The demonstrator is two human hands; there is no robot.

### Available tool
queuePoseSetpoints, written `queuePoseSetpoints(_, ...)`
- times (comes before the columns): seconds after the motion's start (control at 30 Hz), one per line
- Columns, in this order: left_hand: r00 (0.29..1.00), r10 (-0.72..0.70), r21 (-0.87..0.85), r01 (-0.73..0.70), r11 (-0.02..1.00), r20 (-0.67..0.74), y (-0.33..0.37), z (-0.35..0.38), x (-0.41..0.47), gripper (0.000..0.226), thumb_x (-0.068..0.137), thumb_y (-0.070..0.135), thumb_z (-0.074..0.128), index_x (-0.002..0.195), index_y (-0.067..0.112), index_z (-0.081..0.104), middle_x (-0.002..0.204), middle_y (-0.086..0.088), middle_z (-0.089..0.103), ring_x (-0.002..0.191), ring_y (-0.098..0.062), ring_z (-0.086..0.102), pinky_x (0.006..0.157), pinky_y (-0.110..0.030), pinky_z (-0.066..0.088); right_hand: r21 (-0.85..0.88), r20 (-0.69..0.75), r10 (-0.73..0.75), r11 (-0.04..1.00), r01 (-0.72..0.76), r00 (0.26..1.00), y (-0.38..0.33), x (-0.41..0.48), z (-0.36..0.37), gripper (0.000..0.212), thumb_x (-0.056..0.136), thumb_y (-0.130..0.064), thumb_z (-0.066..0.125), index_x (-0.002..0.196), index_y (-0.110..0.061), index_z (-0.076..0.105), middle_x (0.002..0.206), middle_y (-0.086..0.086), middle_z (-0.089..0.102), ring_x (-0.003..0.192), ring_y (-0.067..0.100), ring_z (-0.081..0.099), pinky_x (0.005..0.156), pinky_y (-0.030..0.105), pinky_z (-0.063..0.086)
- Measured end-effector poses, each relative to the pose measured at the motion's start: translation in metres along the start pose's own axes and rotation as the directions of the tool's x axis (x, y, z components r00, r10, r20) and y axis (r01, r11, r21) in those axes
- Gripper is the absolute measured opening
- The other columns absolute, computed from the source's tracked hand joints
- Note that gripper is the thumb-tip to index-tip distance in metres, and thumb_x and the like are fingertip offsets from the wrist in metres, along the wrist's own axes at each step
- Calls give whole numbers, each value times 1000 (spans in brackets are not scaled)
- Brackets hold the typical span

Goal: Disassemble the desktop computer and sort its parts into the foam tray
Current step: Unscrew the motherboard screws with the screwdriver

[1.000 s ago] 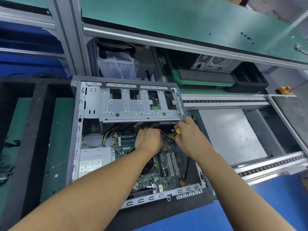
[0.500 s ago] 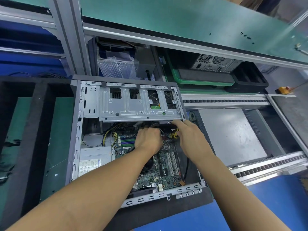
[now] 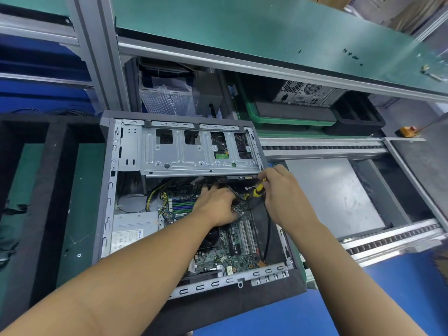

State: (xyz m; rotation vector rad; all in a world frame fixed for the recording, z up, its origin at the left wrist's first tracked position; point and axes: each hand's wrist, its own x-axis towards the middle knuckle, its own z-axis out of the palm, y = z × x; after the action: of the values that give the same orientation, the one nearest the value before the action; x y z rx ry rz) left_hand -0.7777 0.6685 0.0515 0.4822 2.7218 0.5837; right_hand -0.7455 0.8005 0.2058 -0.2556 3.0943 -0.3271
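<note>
- The open grey sheet-metal desktop computer case [image 3: 109,190] lies on its side right in front of you, inside facing up, on a black foam pad [image 3: 218,309].
- Your left hand [image 3: 215,207] is inside the case above the green motherboard [image 3: 232,253]. The back of the hand faces up and the fingers reach forward to the black cables under the edge of the silver metal drive cage [image 3: 194,154]. The fingertips are mostly hidden, so it cannot be told whether they grip anything.
- Your right hand [image 3: 286,197] is by the case's right wall, just beside the left. Its fingers and thumb are curled round the yellow-and-black handle of a small screwdriver [image 3: 258,189], whose shaft is lost among the cables.
- A silver power supply box with a white label [image 3: 133,229] sits in the case's near-left corner.
- The black foam tray with long, deep compartments [image 3: 55,190] is just beside the case, on your left.
- A flat grey metal panel [image 3: 332,197] lies to the right of the case.
- At the back, under the green shelf, a second grey computer tower [image 3: 308,93] stands behind a green plastic bin [image 3: 252,110].
</note>
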Motion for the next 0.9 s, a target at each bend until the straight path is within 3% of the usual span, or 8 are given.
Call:
queuePoseSetpoints(0.1, 998, 48, -3, -48, 999, -42, -1, 2, -1, 53, 75, 71, 62, 108, 30, 67, 114, 8, 62, 113, -24, 53, 99, -53, 33, 32, -24, -3, 999, 3, 1000, -1, -2, -3, 32, 90, 12, 50, 112, -6, 64, 107, 10, 53, 98, 29, 53, 80, 31, 41)
queuePoseSetpoints(0.23, 990, 69, -48, -76, 996, -125, -2, 3, -2, 52, 74, 75, 62, 108, 36, 71, 108, 14, 69, 107, -18, 59, 97, -51, 33, 56, -31, -1, 998, 2, 1000, -3, -6, -5, 29, 91, 11, 49, 111, -5, 63, 108, 9, 52, 99, 29, 52, 77, 29, 39)
queuePoseSetpoints(0.33, 984, 59, -46, -67, 997, -168, -2, 5, -2, 39, 79, 70, 61, 98, 37, 74, 102, 16, 72, 104, -17, 62, 92, -47, 34, 75, -36, -4, 997, 6, 999, -3, -9, -7, 26, 94, 8, 48, 111, -5, 63, 110, 11, 53, 100, 31, 52, 83, 33, 42)
queuePoseSetpoints(0.47, 987, 25, -69, -36, 997, -156, -1, 4, -2, 36, 84, 66, 60, 101, 38, 74, 104, 15, 73, 106, -14, 61, 95, -44, 33, 85, -53, 1, 996, 3, 999, -2, -13, -7, 23, 97, 3, 46, 112, -5, 62, 114, 12, 53, 103, 32, 53, 88, 39, 44)
queuePoseSetpoints(0.63, 981, 16, -54, -27, 998, -194, 4, -5, -9, 26, 99, 45, 50, 106, 35, 73, 102, 11, 73, 105, -16, 61, 95, -39, 32, 107, -202, -33, 993, 56, 979, -10, -16, -8, 16, 103, -14, 43, 105, -6, 57, 104, 10, 52, 91, 28, 50, 76, 37, 41)
queuePoseSetpoints(0.77, 963, 6, -30, -15, 999, -270, 14, -21, -26, 26, 102, 32, 46, 97, 31, 71, 87, 7, 69, 96, -19, 59, 89, -36, 28, 283, -288, -45, 950, 130, 957, -22, -15, -16, 22, 103, -29, 48, 98, -9, 53, 92, 4, 54, 80, 18, 47, 65, 28, 29)
queuePoseSetpoints(0.83, 953, -33, -121, -4, 993, -301, 11, -30, -35, 24, 101, 24, 48, 92, 25, 71, 82, 4, 68, 85, -15, 61, 85, -29, 34, 353, -271, -60, 922, 157, 961, -30, -11, -19, 29, 100, -37, 51, 93, -10, 51, 85, 3, 55, 76, 19, 49, 62, 32, 32)
queuePoseSetpoints(0.9, 940, -169, -418, 32, 908, -295, 5, -42, -46, 20, 99, 18, 52, 97, 19, 72, 80, 6, 69, 67, 2, 58, 68, -9, 36, 391, -217, -79, 906, 161, 973, -40, -5, -21, 37, 96, -49, 52, 90, -13, 48, 79, 1, 55, 71, 20, 52, 60, 35, 38)
